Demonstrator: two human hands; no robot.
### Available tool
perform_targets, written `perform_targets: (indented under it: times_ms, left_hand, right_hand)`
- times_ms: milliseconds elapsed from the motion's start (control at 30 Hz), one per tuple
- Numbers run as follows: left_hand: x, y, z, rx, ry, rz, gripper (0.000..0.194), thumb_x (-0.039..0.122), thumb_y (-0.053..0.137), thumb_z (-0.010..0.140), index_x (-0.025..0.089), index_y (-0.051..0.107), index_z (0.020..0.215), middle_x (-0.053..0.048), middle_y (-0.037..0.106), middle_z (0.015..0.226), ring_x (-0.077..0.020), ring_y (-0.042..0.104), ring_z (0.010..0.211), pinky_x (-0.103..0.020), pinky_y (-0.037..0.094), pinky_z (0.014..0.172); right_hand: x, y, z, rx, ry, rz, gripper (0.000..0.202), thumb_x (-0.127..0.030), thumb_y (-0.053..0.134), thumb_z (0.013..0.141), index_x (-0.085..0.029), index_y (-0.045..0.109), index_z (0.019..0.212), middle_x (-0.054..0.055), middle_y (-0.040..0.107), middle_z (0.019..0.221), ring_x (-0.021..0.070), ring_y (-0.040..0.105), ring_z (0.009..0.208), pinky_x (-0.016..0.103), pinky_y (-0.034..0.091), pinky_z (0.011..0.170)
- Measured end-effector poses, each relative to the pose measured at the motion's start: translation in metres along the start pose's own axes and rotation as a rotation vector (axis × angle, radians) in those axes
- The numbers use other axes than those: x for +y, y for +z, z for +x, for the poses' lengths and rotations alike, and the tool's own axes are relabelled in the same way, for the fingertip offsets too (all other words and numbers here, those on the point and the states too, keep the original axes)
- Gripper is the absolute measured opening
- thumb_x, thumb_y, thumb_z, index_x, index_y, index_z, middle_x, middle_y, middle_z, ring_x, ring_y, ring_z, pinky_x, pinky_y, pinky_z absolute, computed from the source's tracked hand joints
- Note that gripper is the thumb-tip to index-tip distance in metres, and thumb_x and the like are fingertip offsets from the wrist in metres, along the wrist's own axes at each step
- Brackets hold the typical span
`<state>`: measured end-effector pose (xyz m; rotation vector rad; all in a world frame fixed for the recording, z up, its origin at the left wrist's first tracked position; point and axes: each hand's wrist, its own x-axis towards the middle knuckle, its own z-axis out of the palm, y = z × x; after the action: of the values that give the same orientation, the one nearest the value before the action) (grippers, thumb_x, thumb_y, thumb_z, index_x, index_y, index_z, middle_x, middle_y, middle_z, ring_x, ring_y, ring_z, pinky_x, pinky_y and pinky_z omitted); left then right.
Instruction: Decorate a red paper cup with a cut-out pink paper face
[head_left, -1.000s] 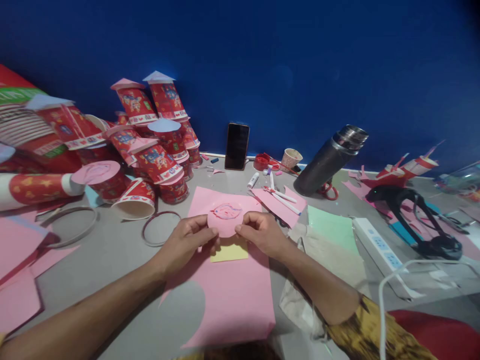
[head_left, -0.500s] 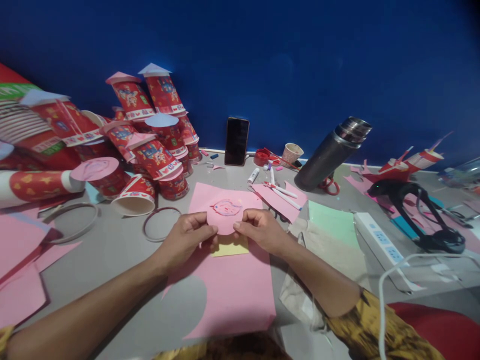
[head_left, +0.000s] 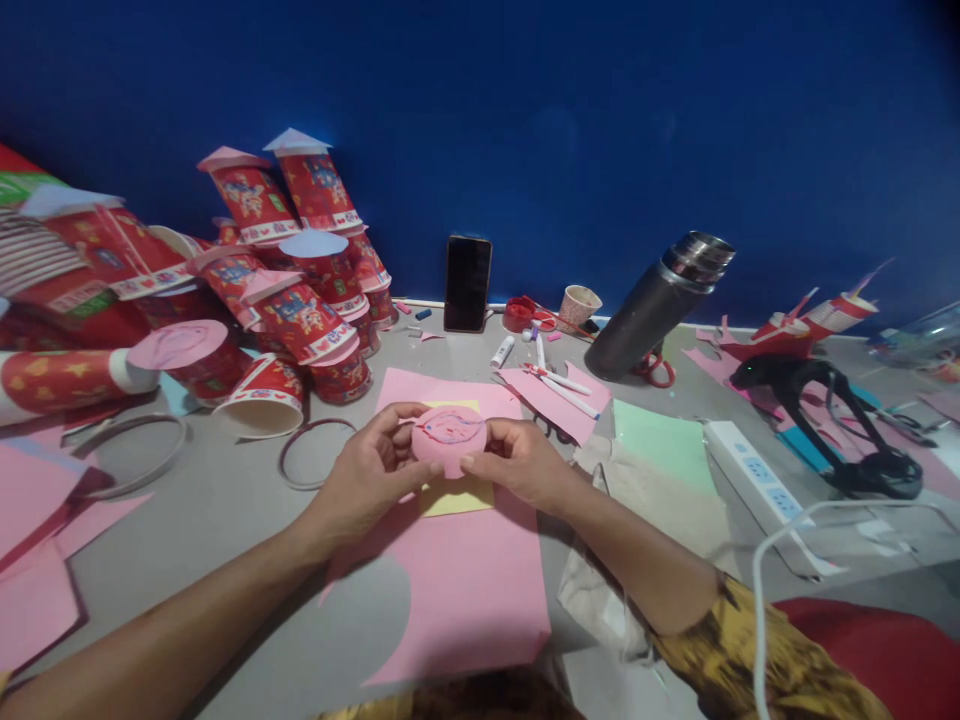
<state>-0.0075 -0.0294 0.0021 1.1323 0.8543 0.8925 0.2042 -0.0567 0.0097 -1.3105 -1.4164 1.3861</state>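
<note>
We see a dim scene, lit softly from above and in front, with no hard glare. The blue wall (head_left: 600, 120) falls off to near black at the upper corners. The forearms cast soft shadows onto the pink sheet (head_left: 465, 580) and the grey desk (head_left: 225, 500). A faint sheen sits on the steel flask (head_left: 656, 305). The wide lens bends the edges, so the cup pile (head_left: 285, 270) leans inward. Detail is soft and grainy throughout, and the drawing on the pink disc (head_left: 448, 432) blurs.
</note>
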Motion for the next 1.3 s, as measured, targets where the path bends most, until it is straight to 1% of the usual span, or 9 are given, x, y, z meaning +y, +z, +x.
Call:
perform_targets:
  times_ms: [67,133,233,400,667,900,1100,1200,1300]
  left_hand:
    - [0.001,-0.002,-0.001,0.022,0.064,0.012,0.065,0.026,0.094,0.068,0.029,0.062,0.125,-0.001,0.073,0.104,-0.0182,0.067,0.088,-0.030,0.055,0.076]
    - [0.002,-0.006,-0.001,0.033,0.046,-0.013,0.053,0.033,0.091,0.075,0.029,0.067,0.121,-0.001,0.072,0.099,-0.0170,0.066,0.083,-0.031,0.055,0.074]
    - [0.003,-0.009,-0.002,0.013,-0.077,-0.089,0.029,0.045,0.084,0.083,0.024,0.074,0.098,-0.001,0.068,0.080,-0.0147,0.061,0.072,-0.028,0.052,0.069]
    - [0.004,-0.008,-0.002,0.012,-0.084,-0.098,0.029,0.041,0.087,0.076,0.018,0.070,0.068,0.003,0.055,0.060,-0.0104,0.047,0.061,-0.023,0.042,0.059]
    - [0.010,-0.006,-0.001,0.052,-0.141,-0.033,0.031,0.040,0.087,0.071,0.017,0.069,0.061,0.004,0.051,0.052,-0.0079,0.040,0.050,-0.021,0.032,0.050]
    - [0.011,-0.004,-0.002,0.020,-0.257,-0.188,0.026,0.036,0.086,0.071,0.015,0.070,0.067,-0.002,0.062,0.057,-0.0137,0.053,0.049,-0.027,0.045,0.049]
    - [0.011,0.000,-0.006,-0.053,-0.321,-0.231,0.024,0.030,0.086,0.072,0.015,0.070,0.063,0.000,0.059,0.057,-0.0128,0.052,0.052,-0.025,0.045,0.050]
    - [0.011,0.006,-0.010,-0.071,-0.290,-0.262,0.022,0.027,0.088,0.072,0.015,0.071,0.063,-0.003,0.066,0.067,-0.0119,0.055,0.062,-0.023,0.045,0.060]
    - [0.011,0.008,-0.012,-0.098,-0.263,-0.246,0.025,0.028,0.089,0.072,0.016,0.071,0.061,-0.007,0.074,0.081,-0.0148,0.061,0.072,-0.025,0.047,0.069]
  right_hand:
    - [-0.003,0.000,-0.002,-0.009,0.028,-0.043,0.027,-0.040,0.075,0.072,-0.018,0.061,0.076,-0.004,0.055,0.069,0.0109,0.046,0.063,0.023,0.033,0.057]
    - [-0.007,0.001,-0.004,-0.013,0.043,-0.105,0.024,-0.038,0.073,0.072,-0.019,0.058,0.074,-0.005,0.052,0.067,0.0101,0.043,0.061,0.023,0.031,0.055]
    - [-0.009,0.003,-0.007,-0.036,0.067,-0.177,0.022,-0.035,0.071,0.071,-0.019,0.057,0.074,-0.006,0.051,0.065,0.0096,0.042,0.060,0.022,0.029,0.053]
    - [-0.009,0.005,-0.009,-0.096,0.092,-0.220,0.020,-0.034,0.071,0.072,-0.019,0.058,0.075,-0.007,0.050,0.065,0.0095,0.041,0.060,0.022,0.029,0.053]
    - [-0.007,0.002,-0.008,-0.198,0.069,-0.198,0.019,-0.030,0.074,0.073,-0.018,0.059,0.075,-0.006,0.050,0.068,0.0096,0.042,0.063,0.022,0.030,0.054]
    - [-0.008,0.003,-0.009,-0.114,0.044,-0.172,0.015,-0.027,0.074,0.074,-0.018,0.062,0.078,-0.005,0.057,0.068,0.0101,0.047,0.062,0.021,0.035,0.054]
    - [-0.003,0.004,-0.007,0.001,-0.336,-0.254,0.004,-0.021,0.070,0.083,-0.019,0.068,0.081,0.002,0.071,0.085,0.0155,0.063,0.076,0.026,0.048,0.070]
    - [0.001,0.002,-0.006,0.032,-0.567,-0.255,0.014,-0.009,0.061,0.083,-0.021,0.067,0.081,0.006,0.076,0.097,0.0180,0.070,0.091,0.030,0.053,0.083]
    - [0.001,0.001,-0.007,0.064,-0.652,-0.291,0.024,-0.002,0.056,0.080,-0.022,0.068,0.082,0.006,0.077,0.103,0.0182,0.071,0.097,0.031,0.055,0.088]
